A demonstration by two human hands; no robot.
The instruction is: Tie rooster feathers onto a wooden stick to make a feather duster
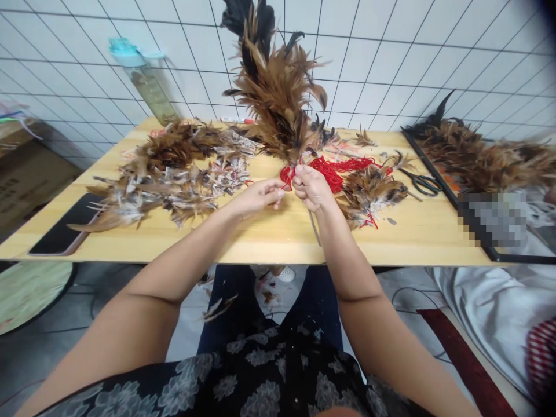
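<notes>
A feather duster (278, 87) with brown and black feathers points up and away from me, its thin stick (315, 227) coming out below my fist. My right hand (310, 186) is closed around the stick just under the lowest feathers. Beside it, to the left, my left hand (263, 197) pinches a red string (286, 175) that runs to the base of the feathers. A loose heap of the same red string (332, 174) lies on the table to the right of my right hand.
Feather bunches (174, 168) cover the table's left, with a phone (65, 226) and a bottle (147, 87). More feathers (373, 191) and scissors (420, 182) lie right of my hands. A black-rimmed tray (452, 200) of feathers stands far right. A tiled wall (369, 63) rises behind.
</notes>
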